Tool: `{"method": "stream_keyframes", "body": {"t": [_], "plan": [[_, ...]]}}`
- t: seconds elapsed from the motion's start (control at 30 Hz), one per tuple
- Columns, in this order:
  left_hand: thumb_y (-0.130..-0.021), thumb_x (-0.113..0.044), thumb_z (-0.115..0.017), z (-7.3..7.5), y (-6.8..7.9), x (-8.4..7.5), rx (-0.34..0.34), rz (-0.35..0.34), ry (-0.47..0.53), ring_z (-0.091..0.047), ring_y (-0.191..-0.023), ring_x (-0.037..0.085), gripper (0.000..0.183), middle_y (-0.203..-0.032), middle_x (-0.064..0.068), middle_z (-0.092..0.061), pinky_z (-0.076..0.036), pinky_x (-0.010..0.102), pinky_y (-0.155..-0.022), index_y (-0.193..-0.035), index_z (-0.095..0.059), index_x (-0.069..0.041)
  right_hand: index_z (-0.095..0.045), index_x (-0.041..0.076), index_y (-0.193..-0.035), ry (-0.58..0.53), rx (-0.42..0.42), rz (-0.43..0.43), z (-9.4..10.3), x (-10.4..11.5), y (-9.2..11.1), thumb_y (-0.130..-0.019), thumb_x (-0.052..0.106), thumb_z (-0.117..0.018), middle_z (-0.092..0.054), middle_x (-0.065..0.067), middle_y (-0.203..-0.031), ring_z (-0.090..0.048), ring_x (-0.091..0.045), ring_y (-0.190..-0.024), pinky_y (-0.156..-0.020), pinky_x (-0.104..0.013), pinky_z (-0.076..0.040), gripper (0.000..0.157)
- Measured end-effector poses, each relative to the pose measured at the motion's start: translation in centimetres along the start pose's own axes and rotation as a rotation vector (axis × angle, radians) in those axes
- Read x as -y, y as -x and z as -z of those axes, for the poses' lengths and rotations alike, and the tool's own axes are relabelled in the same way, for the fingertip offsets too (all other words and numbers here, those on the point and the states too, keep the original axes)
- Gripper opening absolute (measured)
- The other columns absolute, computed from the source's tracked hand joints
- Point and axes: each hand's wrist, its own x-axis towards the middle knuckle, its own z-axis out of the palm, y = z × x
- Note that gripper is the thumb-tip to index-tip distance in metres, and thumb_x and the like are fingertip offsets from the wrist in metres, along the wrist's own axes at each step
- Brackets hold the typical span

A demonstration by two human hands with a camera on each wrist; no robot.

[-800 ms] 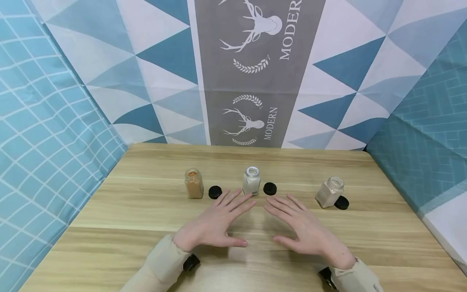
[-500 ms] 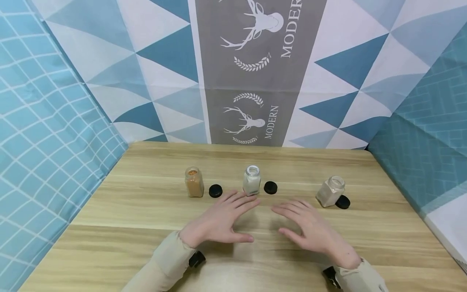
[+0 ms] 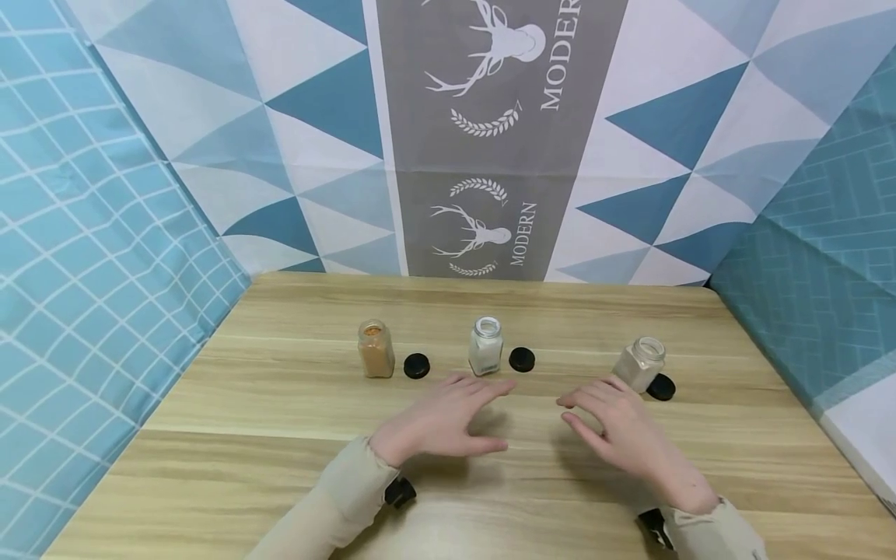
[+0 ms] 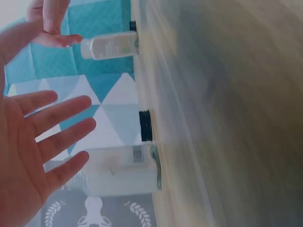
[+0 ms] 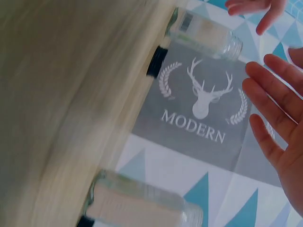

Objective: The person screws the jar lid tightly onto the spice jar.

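Three uncapped glass jars stand on the wooden table. An orange-brown powder fills the left jar (image 3: 376,356); the middle jar (image 3: 486,350) holds white contents and the right jar (image 3: 638,365) pale beige ones. My left hand (image 3: 455,420) hovers palm down in front of the middle jar, fingers loosely extended and holding nothing. Held over the table, my right hand (image 3: 623,428) overlaps the lower part of the right jar in the head view, its fingers slightly bent and holding nothing. The left wrist view shows the left hand (image 4: 42,137) beside the middle jar (image 4: 123,170), fingers spread.
Black lids lie flat by the jars: one lid (image 3: 416,365) right of the left jar, another lid (image 3: 522,359) right of the middle jar, a third lid (image 3: 661,387) against the right jar. Patterned cloth (image 3: 490,155) lines the back; blue cloth hangs at both sides.
Both hands have shifted to the right, the right one coming in front of the right jar. The right fingers have bent a little more. The jars and lids have stayed in place.
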Motion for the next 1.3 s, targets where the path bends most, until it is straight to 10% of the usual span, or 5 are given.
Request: {"method": "stream_keyframes", "body": {"t": [0.4, 0.67, 1.3], "plan": [[-0.089, -0.042, -0.052, -1.1, -2.5, -0.8, -0.093, 0.037, 0.01, -0.054, -0.111, 0.012, 0.046, -0.122, -0.006, -0.058, -0.043, 0.035, -0.094, -0.129, -0.05, -0.019, -0.066, 0.016, -0.082, 0.15, -0.03, -0.018, 0.9, -1.4, 0.3, -0.096, 0.032, -0.033, -0.063, 0.006, -0.075, -0.057, -0.01, -0.067, -0.064, -0.03, -0.037, 0.04], [-0.088, -0.031, -0.058, -2.0, -4.1, -1.6, -0.206, 0.066, 0.074, -0.06, -0.088, 0.005, 0.028, -0.104, -0.007, -0.065, -0.047, 0.017, -0.075, -0.113, -0.062, -0.018, -0.065, 0.017, -0.078, 0.199, -0.028, -0.083, 1.6, -1.8, 0.7, -0.092, 0.037, -0.041, -0.055, 0.009, -0.065, -0.05, -0.007, -0.06, -0.06, -0.03, -0.04, 0.034], [-0.087, -0.028, -0.06, -4.2, -8.4, -3.8, -0.17, 0.272, 0.374, -0.059, -0.088, 0.003, 0.026, -0.1, -0.007, -0.064, -0.043, 0.012, -0.072, -0.111, -0.062, -0.017, -0.06, 0.015, -0.074, 0.29, 0.021, -0.232, 4.6, -3.3, 1.6, -0.074, 0.016, -0.054, -0.055, 0.005, -0.062, -0.051, -0.016, -0.061, -0.064, -0.035, -0.037, 0.006]]}}
